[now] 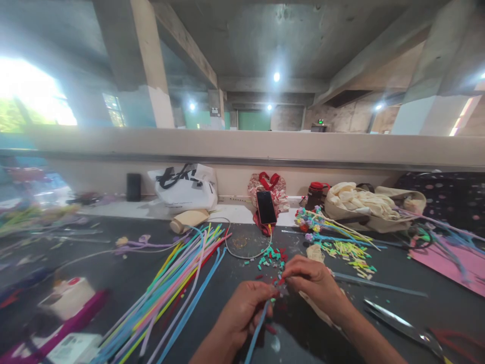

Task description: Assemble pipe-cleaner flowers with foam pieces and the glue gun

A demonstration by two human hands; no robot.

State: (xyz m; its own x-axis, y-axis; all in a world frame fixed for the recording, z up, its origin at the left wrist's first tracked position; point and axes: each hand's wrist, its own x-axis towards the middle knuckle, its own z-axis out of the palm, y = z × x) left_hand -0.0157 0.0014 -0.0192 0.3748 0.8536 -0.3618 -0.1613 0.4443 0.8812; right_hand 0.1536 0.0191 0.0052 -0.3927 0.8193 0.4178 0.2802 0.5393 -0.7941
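Observation:
My left hand is closed on a blue pipe cleaner, which hangs down toward the front edge of the view. My right hand meets it at the upper end, thumb and forefinger pinched together; what sits between them is too small to make out. Just beyond the fingers lies a scatter of short green and red pieces. Left of my hands, a fanned bundle of long pipe cleaners in several colours rests on the dark tabletop.
Scissors lie at the right front. Short yellow pieces and finished-looking flower stems are behind them. A phone with a cable leans on a patterned bag. A white bag stands at the back.

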